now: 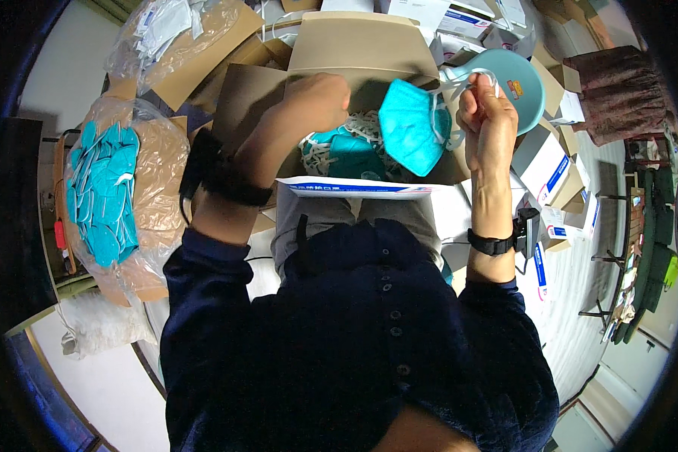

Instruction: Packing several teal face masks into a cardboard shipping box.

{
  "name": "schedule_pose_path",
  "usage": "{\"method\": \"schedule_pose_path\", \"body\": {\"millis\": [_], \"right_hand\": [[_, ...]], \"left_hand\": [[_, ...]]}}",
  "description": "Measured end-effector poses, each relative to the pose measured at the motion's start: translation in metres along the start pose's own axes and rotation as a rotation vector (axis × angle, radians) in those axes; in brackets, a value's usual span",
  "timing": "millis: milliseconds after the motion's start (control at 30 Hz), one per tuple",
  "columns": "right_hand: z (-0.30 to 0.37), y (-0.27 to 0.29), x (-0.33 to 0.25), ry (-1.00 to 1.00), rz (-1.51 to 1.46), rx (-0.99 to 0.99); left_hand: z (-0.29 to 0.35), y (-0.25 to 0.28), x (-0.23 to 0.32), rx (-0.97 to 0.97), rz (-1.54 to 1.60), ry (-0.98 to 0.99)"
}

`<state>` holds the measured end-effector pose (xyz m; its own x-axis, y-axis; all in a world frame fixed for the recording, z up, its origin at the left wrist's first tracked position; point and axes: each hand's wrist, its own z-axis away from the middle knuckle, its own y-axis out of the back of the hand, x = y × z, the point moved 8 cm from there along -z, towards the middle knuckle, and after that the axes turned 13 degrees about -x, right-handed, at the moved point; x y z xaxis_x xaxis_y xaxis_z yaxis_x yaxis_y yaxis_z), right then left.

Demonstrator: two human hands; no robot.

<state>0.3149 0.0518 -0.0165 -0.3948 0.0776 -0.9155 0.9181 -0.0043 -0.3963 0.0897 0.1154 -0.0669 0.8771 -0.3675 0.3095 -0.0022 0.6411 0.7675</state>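
Note:
My right hand [492, 120] is raised with thumb and fingers pinched on the white straps of a teal face mask [414, 128]. The mask hangs to the left of that hand, over the right part of an open cardboard box [365, 45]. Inside the box lie more teal masks [354, 157] with tangled white straps. Above the box's left part is my left hand [320, 102], its fingers curled closed. Whatever that hand may hold is hidden from view.
At the left, a clear plastic bag in a carton holds many teal masks [102, 196]. Another plastic-lined carton [207, 56] stands at the far left. A light-blue round stool or basin [531, 94] is beyond my right hand. White-and-blue boxes [542, 169] are piled at the right.

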Motion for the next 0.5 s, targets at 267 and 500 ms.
{"method": "schedule_pose_path", "body": {"millis": [267,500], "right_hand": [[0.006,0.001,-0.002,-0.011,0.128,0.021],[0.009,0.008,-0.007,0.024,0.257,0.073]], "left_hand": [[-0.047,-0.078,-0.009,-0.110,-0.167,-0.018],[0.019,-0.024,0.019,0.284,0.031,-0.435]]}}
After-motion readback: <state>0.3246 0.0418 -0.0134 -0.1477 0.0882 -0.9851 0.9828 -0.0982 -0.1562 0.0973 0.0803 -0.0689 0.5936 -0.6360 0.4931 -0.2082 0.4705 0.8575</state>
